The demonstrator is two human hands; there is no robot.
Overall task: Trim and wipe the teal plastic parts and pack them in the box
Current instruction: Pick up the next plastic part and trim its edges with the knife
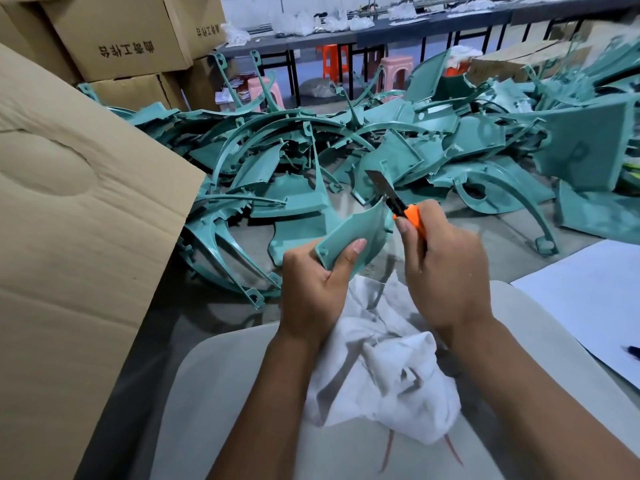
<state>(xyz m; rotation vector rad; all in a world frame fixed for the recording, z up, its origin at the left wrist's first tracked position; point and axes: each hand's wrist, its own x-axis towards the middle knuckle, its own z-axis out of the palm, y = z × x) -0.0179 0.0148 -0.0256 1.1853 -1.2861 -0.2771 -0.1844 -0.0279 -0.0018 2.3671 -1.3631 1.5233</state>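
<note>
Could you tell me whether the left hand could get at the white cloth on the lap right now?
Probably not yet: the left hand grips the teal part being trimmed by the knife. The white cloth lies uncovered just beneath, so once freed it looks reachable.

curved teal part (353, 233), held tilted

A factory workshop: teal plastic parts (346, 150) heaped on the floor, stacked cartons (117, 36), long workbenches (381, 29).
</note>
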